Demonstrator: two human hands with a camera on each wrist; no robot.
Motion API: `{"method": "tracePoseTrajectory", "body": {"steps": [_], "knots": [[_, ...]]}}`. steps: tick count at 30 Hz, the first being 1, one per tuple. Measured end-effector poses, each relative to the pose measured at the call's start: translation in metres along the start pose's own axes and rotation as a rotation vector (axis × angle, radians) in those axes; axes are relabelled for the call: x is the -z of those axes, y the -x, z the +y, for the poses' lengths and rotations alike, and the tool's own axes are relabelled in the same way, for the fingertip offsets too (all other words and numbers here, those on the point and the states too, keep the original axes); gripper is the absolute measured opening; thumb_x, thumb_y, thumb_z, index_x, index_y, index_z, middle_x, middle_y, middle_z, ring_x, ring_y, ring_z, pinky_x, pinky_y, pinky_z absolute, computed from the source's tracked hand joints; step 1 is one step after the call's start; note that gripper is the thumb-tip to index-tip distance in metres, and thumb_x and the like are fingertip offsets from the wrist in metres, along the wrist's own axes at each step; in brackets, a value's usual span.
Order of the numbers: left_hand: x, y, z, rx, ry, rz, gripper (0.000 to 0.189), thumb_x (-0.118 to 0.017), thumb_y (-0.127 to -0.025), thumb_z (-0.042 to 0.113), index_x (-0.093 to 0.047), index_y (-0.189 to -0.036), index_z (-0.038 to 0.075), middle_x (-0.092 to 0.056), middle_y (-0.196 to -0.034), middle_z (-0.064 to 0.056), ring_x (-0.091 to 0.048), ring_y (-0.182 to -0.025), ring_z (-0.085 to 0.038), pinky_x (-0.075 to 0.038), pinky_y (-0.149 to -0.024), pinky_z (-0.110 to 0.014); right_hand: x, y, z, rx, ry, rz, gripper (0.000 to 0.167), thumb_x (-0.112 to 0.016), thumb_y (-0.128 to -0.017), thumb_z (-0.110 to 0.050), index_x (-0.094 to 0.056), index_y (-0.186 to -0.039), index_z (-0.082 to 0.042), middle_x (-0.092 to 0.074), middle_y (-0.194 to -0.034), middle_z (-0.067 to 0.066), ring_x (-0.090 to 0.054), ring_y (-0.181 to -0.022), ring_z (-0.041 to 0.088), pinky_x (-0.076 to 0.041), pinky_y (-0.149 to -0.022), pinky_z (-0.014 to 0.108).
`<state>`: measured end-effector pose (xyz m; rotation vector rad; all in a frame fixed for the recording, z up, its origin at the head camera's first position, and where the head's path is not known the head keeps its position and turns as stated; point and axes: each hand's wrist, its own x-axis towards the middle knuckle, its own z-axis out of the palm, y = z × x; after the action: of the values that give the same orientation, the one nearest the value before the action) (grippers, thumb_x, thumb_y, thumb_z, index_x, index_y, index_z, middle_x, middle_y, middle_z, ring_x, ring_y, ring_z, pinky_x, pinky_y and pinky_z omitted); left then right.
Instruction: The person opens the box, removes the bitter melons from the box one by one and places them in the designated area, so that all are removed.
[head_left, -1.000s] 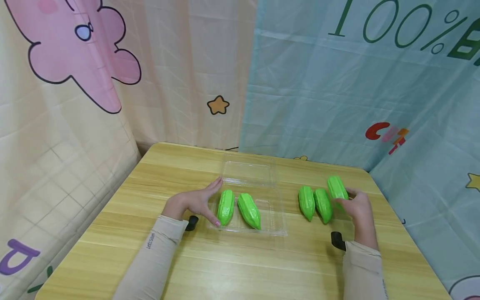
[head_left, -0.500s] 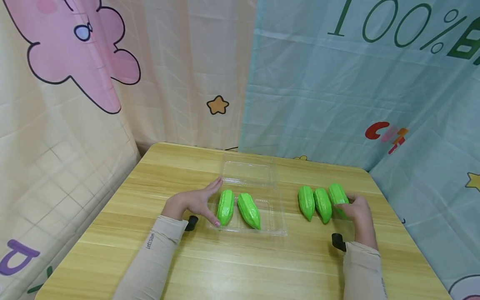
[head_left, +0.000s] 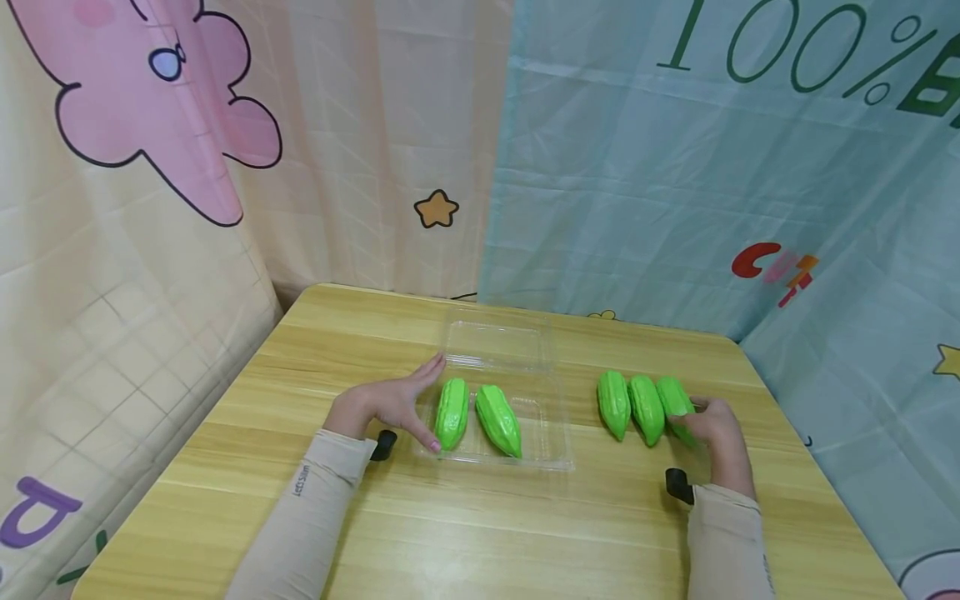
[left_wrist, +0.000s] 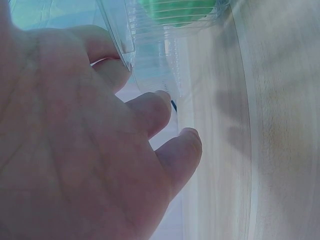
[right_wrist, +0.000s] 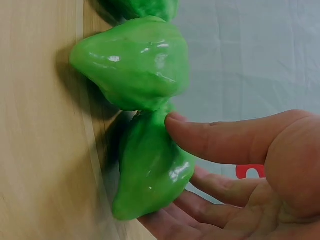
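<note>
A clear plastic clamshell box [head_left: 546, 433] lies unfolded on the table, its lid [head_left: 495, 343] tipped back. In its base are two glossy green ridged fruits, a left one [head_left: 452, 414] and a slanted one [head_left: 498, 422]. My left hand [head_left: 393, 406] spans the box's left side, thumb at the front corner and fingertips near the hinge. To the right, two similar fruits, an outer one [head_left: 614, 405] and a middle one [head_left: 647, 410], lie side by side. Beside them my right hand [head_left: 714, 423] holds a third green ridged fruit [right_wrist: 152, 165] between thumb and fingers.
The wooden table [head_left: 450, 533] has its back edge near a printed curtain [head_left: 622, 183]. Bare tabletop lies between the box and the right-hand row of fruits. A black wrist mount [head_left: 384, 445] sits at my left sleeve, another black mount [head_left: 678, 485] at the right.
My right hand has brought its green fruit down and toward me, to lie in line with the other two. The left hand and the box have stayed put.
</note>
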<state>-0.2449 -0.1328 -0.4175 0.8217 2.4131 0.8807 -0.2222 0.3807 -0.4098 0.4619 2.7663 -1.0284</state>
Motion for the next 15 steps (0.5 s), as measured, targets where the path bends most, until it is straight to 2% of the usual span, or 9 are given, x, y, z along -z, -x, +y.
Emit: {"method": "tracePoseTrajectory", "body": {"steps": [5,10,15], "knots": [[0.000,0.001,-0.001,0.008,0.005,-0.001,0.147,-0.094,-0.064,0.048,0.011,-0.160,0.011,0.021,-0.166,-0.008,0.008,-0.151,-0.030,-0.012,-0.121,-0.049,0.001,0.000,0.001,0.009,-0.004,-0.039,0.082,-0.065,-0.096,-0.026,-0.021,-0.148,0.020,-0.027,-0.147,0.044,-0.028,-0.134,0.059,-0.033,-0.109,0.061],[0.000,0.000,-0.001,0.015,0.021,-0.002,0.147,-0.094,-0.064,0.048,0.011,-0.160,0.014,0.021,-0.166,-0.007,0.008,-0.151,-0.029,-0.011,-0.121,-0.049,0.006,0.004,-0.004,-0.010,-0.068,-0.078,0.093,-0.061,-0.098,-0.034,-0.004,-0.152,0.016,-0.015,-0.153,0.042,-0.019,-0.138,0.059,-0.026,-0.112,0.065],[0.001,0.000,0.000,0.019,0.020,-0.003,0.147,-0.094,-0.064,0.048,0.012,-0.160,0.014,0.021,-0.166,-0.005,0.008,-0.151,-0.028,-0.012,-0.121,-0.048,0.011,0.010,-0.012,-0.017,-0.156,-0.007,0.096,-0.058,-0.100,-0.040,0.003,-0.156,0.009,-0.006,-0.158,0.038,-0.014,-0.141,0.058,-0.023,-0.112,0.066]]}}
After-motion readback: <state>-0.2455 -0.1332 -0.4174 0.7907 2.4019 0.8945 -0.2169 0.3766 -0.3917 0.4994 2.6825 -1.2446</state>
